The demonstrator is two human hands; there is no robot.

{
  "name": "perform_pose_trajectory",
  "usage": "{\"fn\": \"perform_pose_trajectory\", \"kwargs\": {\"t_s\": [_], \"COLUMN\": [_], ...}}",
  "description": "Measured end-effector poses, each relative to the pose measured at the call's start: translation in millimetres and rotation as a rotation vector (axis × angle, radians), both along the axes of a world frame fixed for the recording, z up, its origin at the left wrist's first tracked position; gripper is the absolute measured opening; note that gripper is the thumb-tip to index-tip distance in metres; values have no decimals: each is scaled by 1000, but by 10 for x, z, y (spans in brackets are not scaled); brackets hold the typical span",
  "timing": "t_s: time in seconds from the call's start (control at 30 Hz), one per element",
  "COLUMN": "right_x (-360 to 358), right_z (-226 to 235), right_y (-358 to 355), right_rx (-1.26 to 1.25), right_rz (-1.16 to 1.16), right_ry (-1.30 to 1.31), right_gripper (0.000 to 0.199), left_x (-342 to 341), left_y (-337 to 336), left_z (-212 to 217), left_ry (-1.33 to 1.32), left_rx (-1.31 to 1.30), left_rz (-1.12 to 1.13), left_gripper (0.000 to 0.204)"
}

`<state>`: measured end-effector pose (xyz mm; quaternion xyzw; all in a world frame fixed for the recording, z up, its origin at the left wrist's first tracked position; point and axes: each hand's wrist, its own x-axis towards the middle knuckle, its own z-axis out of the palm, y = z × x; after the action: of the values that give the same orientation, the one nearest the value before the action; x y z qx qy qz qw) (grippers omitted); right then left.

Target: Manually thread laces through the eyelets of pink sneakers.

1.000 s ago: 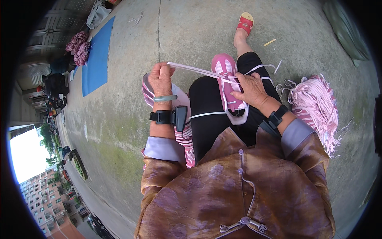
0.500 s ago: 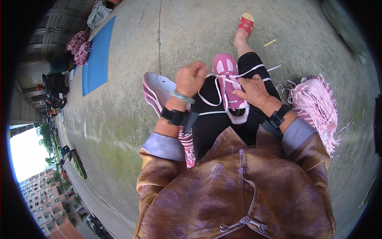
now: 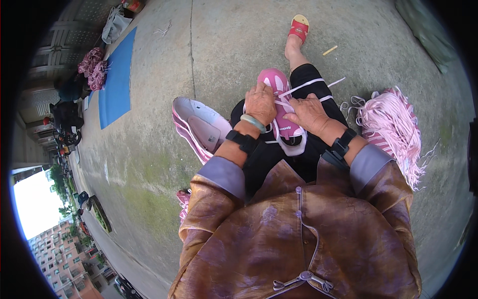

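On my lap lies a pink and white sneaker upper [image 3: 284, 128], its toe pointing away from me. A pale pink shoelace [image 3: 314, 87] crosses its front, with a loose end reaching out to the right. My left hand [image 3: 260, 103] is over the upper's left side, fingers bent and closed at the lace; their tips are partly hidden. My right hand [image 3: 309, 113] grips the upper's right edge, thumb on top beside the lacing.
A stack of pink uppers with white lining [image 3: 199, 124] lies to my left. To my right is a heap of pale pink laces on uppers [image 3: 391, 124]. Farther off are a blue mat [image 3: 118, 79], a pink bundle [image 3: 93, 69] and a small stick [image 3: 329, 50] on the concrete.
My left hand has come down and right, from a raised fist left of the upper onto its lacing. The right hand stays on the upper's right side. The whole view has shifted slightly.
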<state>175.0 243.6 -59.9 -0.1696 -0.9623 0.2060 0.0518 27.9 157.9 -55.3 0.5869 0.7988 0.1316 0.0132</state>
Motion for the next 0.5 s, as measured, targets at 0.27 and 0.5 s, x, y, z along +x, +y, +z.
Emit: {"fn": "perform_pose_trajectory", "kwargs": {"t_s": [0.27, 0.5], "right_x": [0, -27], "right_z": [-35, -35], "right_y": [39, 50], "right_rx": [-26, -61], "right_rz": [23, 12], "right_ry": [-5, 9], "right_gripper": [34, 35], "left_x": [-1024, -1543], "left_y": [-1420, -2633], "left_z": [816, 1380], "left_ry": [511, 664], "left_rx": [44, -406], "left_rz": [103, 941], "left_gripper": [14, 21]}}
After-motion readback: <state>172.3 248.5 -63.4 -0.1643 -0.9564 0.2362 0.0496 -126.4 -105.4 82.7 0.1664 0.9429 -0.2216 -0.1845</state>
